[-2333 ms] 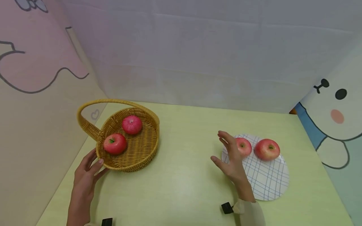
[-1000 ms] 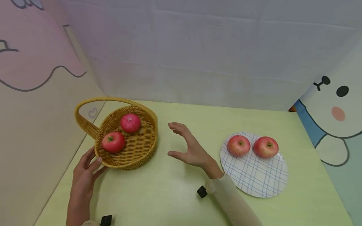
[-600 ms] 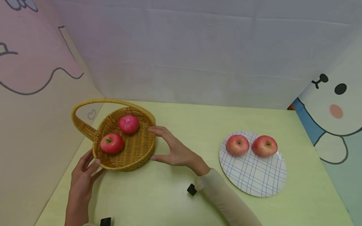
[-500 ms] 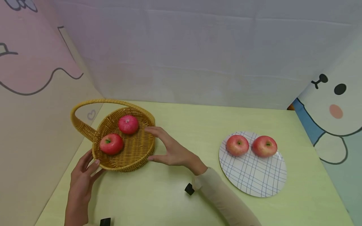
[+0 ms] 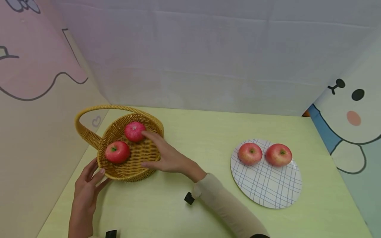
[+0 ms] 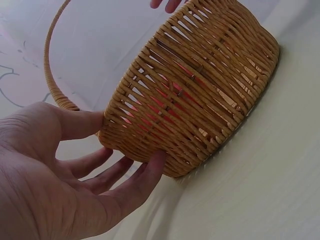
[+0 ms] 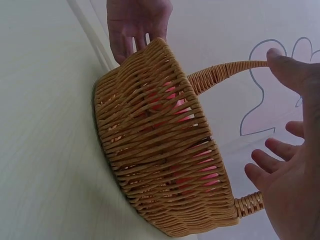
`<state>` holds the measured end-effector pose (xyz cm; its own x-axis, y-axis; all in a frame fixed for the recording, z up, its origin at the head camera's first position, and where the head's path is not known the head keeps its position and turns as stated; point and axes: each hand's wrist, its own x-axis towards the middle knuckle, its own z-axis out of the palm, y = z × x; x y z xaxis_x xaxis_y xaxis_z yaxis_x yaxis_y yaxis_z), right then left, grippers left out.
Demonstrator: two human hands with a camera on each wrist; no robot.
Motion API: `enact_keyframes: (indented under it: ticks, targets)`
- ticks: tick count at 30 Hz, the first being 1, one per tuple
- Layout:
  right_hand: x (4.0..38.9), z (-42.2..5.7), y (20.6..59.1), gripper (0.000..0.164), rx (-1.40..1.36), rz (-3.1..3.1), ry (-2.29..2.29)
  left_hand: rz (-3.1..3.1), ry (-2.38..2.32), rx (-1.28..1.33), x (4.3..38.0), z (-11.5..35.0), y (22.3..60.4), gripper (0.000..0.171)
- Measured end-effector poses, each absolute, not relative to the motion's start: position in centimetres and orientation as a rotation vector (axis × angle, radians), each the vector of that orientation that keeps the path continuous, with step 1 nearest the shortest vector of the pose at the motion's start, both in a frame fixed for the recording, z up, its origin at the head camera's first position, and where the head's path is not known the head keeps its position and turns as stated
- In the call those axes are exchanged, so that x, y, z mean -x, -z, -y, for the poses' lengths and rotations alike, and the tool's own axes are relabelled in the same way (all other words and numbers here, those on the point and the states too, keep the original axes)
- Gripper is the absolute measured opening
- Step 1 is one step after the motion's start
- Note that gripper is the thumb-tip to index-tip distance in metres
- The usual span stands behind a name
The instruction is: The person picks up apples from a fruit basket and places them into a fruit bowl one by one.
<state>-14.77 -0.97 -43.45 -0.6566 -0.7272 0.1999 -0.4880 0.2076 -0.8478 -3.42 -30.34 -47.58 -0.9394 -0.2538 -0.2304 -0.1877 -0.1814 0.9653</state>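
Note:
My left hand (image 5: 86,195) holds the near left side of a wicker basket (image 5: 140,177), with one fingertip on its rim and others against its woven wall in the left wrist view (image 6: 75,175). Inside the basket lie a red apple (image 5: 117,152) with its stem up and a streaked pinkish-red round fruit (image 5: 134,129) behind it. Over the basket's right rim reaches my right hand (image 5: 169,158), thumb and fingers spread apart and holding nothing. Its foremost fingertip appears at the pinkish fruit's right edge; contact cannot be told. The right wrist view shows this hand (image 7: 295,170) above the rim.
At the right of the pale table (image 5: 202,132) stands a round checked plate (image 5: 274,188). Two apples lie on it side by side, a left one (image 5: 250,153) and a right one (image 5: 278,154). The basket's tall handle (image 5: 119,107) arches at the back left, close to the wall covering (image 5: 59,115).
My right hand has moved left from beside the plate, across the table and over the basket. My left hand stays on the basket, and the fruits have not moved.

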Motion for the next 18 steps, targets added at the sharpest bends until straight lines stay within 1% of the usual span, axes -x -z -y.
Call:
enact_keyframes:
  ticks: [10,18]
  targets:
    - [15.8,3.6,43.8,0.1,1.075,-2.345,1.447,1.98,2.317,-0.519,3.2,30.2,47.5,0.067]
    - [16.2,5.4,43.7,0.099,0.869,-2.428,1.471,1.981,2.317,-0.493,3.3,30.2,47.4,0.067]
